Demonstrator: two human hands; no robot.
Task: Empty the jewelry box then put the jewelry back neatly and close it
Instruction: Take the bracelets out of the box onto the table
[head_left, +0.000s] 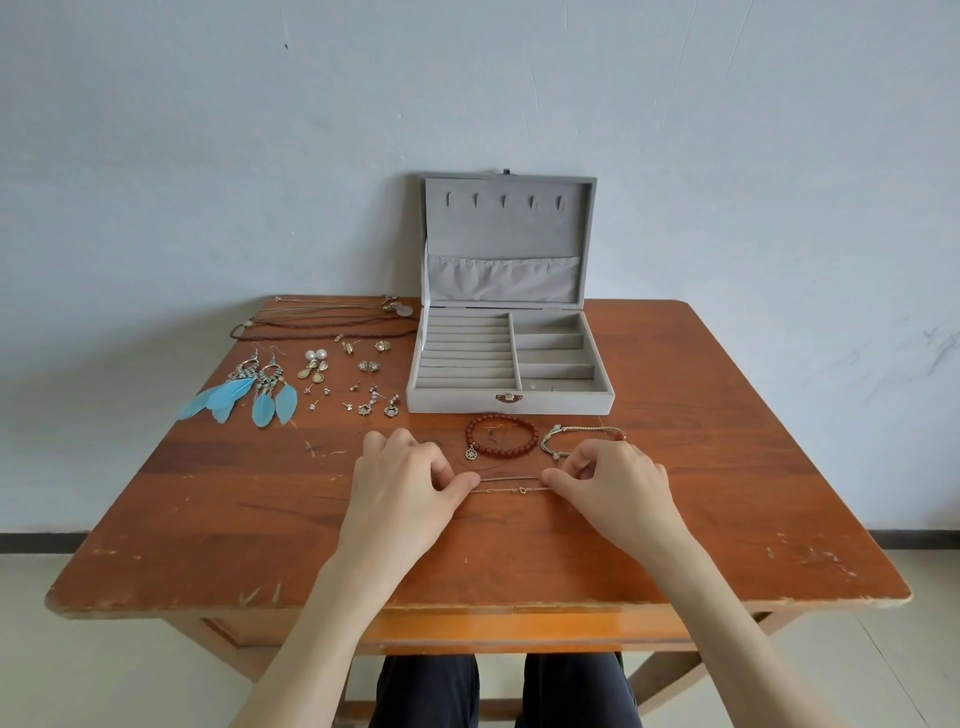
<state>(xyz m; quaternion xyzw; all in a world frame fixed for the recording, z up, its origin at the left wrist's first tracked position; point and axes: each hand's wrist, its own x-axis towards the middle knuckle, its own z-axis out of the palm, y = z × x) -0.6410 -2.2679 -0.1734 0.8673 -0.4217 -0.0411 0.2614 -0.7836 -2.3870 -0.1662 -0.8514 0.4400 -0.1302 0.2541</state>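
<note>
The grey jewelry box (509, 402) stands open at the back of the table, lid upright against the wall, with a few tiny pieces in its front right compartment. In front of it a thin chain bracelet (511, 489) lies stretched on the wood. My left hand (405, 480) pinches its left end and my right hand (610, 480) pinches its right end. Just behind lie a red bead bracelet (501, 435) and a cord bracelet (579, 439). Blue feather earrings (249, 395), small earrings and studs (358, 384) and necklaces (327, 319) are spread left of the box.
The wooden table (727, 493) has worn front edges and stands against a pale wall. Its right half and the near strip in front of my hands hold nothing. My knees show below the table's front edge.
</note>
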